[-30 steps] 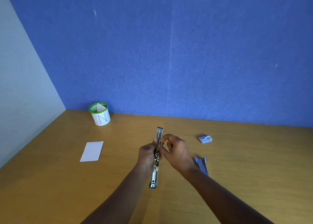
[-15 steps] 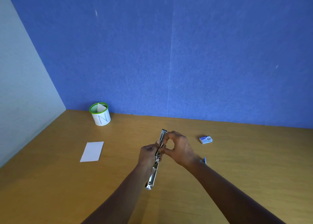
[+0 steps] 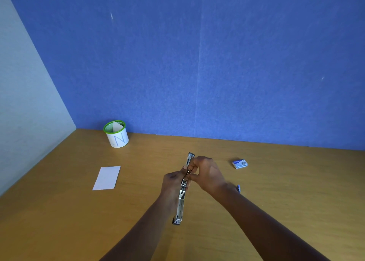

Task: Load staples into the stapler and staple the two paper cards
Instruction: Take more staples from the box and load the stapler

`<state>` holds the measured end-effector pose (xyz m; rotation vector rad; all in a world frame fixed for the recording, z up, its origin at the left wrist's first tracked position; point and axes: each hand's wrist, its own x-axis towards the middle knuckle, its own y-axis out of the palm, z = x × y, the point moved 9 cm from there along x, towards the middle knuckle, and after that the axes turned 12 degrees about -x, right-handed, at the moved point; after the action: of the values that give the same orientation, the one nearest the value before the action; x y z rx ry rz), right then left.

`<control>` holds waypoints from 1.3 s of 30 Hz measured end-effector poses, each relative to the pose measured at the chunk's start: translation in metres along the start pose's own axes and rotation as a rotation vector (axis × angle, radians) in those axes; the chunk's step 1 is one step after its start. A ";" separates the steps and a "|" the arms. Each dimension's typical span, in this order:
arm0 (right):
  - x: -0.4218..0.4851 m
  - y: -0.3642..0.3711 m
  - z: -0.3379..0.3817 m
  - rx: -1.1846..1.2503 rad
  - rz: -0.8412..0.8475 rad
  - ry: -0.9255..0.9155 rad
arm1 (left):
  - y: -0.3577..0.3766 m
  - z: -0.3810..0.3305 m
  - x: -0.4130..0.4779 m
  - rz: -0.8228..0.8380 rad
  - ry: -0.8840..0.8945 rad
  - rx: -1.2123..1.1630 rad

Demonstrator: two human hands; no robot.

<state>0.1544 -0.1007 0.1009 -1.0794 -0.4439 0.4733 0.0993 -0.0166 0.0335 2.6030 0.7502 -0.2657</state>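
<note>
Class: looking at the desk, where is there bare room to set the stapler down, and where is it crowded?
Free: the desk below the card, and the stretch right of the staple box. Also between cup and box, along the wall. Crowded: the middle, where the left hand and right hand hold the stapler.

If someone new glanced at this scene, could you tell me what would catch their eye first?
Most likely the opened metal stapler, held above the middle of the wooden table by the left hand and the right hand, whose fingers pinch near its middle. Next, the green-rimmed white cup against the blue wall at far left, the white paper card lying in front of it, and the small staple box to the right.
</note>
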 end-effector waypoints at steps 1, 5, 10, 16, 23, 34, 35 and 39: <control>0.000 0.001 0.001 -0.017 0.000 -0.006 | 0.000 0.000 0.000 -0.002 -0.002 0.006; -0.004 0.000 0.006 -0.078 -0.007 -0.015 | -0.003 0.001 0.001 -0.015 -0.009 0.056; -0.009 -0.003 0.011 -0.141 -0.034 -0.031 | -0.009 0.003 0.002 -0.063 0.010 0.080; -0.020 0.001 0.030 -0.185 -0.080 -0.141 | -0.012 -0.001 0.005 -0.143 0.004 0.061; -0.033 0.003 0.034 -0.244 -0.244 -0.171 | -0.009 -0.002 0.003 -0.181 -0.051 -0.005; -0.033 0.016 0.001 0.612 0.103 0.038 | -0.006 0.006 0.002 -0.079 -0.154 -0.107; -0.034 0.021 -0.001 0.668 0.182 0.095 | -0.007 0.007 0.002 -0.078 -0.152 -0.107; -0.036 0.039 -0.012 0.781 0.420 0.297 | -0.007 0.011 0.002 -0.073 -0.151 -0.101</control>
<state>0.1255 -0.1146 0.0566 -0.4561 0.2404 0.7602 0.0963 -0.0157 0.0208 2.4328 0.7854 -0.4300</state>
